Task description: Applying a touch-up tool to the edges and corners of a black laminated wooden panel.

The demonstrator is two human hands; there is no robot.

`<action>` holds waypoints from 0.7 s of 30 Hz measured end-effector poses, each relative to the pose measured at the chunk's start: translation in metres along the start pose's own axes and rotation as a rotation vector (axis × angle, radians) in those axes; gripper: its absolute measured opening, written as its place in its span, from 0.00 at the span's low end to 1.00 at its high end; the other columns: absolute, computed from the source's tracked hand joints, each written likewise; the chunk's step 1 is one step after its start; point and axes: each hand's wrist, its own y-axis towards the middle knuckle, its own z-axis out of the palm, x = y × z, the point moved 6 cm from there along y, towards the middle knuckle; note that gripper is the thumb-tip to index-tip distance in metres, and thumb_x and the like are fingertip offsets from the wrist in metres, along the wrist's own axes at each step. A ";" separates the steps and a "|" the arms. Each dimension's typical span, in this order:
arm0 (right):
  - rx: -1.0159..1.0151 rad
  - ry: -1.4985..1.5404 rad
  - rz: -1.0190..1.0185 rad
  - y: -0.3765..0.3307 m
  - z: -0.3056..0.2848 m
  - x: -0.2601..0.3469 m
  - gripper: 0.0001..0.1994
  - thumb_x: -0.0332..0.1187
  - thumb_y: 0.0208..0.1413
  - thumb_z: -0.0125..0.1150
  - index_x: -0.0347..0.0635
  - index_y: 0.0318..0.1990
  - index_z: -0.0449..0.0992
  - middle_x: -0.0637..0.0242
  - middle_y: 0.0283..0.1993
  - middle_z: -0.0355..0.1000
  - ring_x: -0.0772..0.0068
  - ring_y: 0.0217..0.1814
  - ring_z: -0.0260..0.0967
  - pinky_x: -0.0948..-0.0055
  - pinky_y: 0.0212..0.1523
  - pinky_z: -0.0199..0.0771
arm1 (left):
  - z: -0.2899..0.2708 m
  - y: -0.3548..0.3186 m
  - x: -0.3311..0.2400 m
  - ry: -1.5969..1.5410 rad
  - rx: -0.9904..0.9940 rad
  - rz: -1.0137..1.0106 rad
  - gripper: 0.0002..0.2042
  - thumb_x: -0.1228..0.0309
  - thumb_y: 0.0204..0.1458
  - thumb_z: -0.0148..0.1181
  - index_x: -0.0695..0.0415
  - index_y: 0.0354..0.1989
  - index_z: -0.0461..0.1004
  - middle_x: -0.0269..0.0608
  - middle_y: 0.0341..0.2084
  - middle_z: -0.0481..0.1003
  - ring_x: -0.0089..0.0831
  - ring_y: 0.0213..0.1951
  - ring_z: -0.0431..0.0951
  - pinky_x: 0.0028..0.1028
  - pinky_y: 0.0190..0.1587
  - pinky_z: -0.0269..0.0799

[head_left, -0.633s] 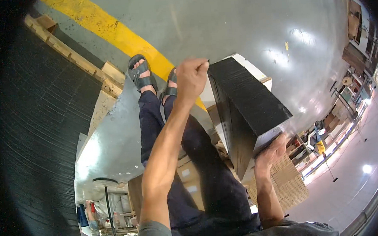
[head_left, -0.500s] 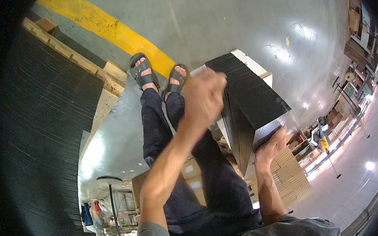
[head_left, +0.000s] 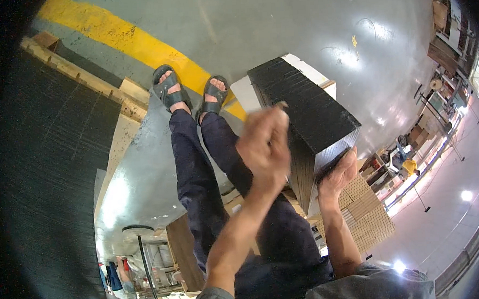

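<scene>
A long stack of black boards [head_left: 307, 102] with a pale, shiny end face [head_left: 337, 154] stands tilted to the right of my legs. My right hand [head_left: 337, 177] is against its near end, fingers curled about the lower edge; their tips are partly hidden. Above the stack's left side, my left hand [head_left: 263, 143] is closed and smeared by motion. A small brownish bit shows at its fingertips, too blurred to name. Whether this hand touches the stack, I cannot tell.
Another large black stack [head_left: 40, 176] fills the left side, beside a wooden pallet [head_left: 84, 76]. White boards [head_left: 245, 92] lie beside and under the black boards. A round-based stand [head_left: 138, 230] and perforated tan blocks [head_left: 365, 213] are nearer. Yellow tape [head_left: 109, 32] crosses the floor.
My left hand has moved down toward me and slightly right, still closed. My right hand stays at the stack's near end. The whole view has shifted slightly.
</scene>
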 end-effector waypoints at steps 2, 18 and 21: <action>0.018 0.010 0.015 0.000 0.000 -0.004 0.36 0.60 0.70 0.29 0.33 0.52 0.73 0.57 0.42 0.68 0.64 0.45 0.67 0.64 0.48 0.65 | -0.007 -0.014 -0.041 -0.069 0.083 0.086 0.09 0.83 0.53 0.64 0.64 0.42 0.81 0.42 0.30 0.76 0.34 0.31 0.76 0.30 0.35 0.74; -0.070 0.015 -0.027 0.000 -0.003 -0.014 0.28 0.52 0.72 0.37 0.30 0.41 0.68 0.67 0.32 0.64 0.74 0.36 0.57 0.69 0.41 0.63 | 0.014 0.079 0.122 0.122 0.258 -0.220 0.11 0.69 0.54 0.65 0.66 0.38 0.81 0.41 0.26 0.78 0.29 0.33 0.79 0.28 0.37 0.72; -0.036 0.102 -0.013 -0.007 0.009 0.007 0.28 0.52 0.72 0.36 0.30 0.42 0.69 0.67 0.32 0.66 0.74 0.37 0.59 0.70 0.42 0.64 | -0.007 0.108 0.186 0.089 0.030 -0.295 0.12 0.68 0.55 0.65 0.67 0.38 0.81 0.43 0.28 0.79 0.31 0.33 0.79 0.28 0.37 0.72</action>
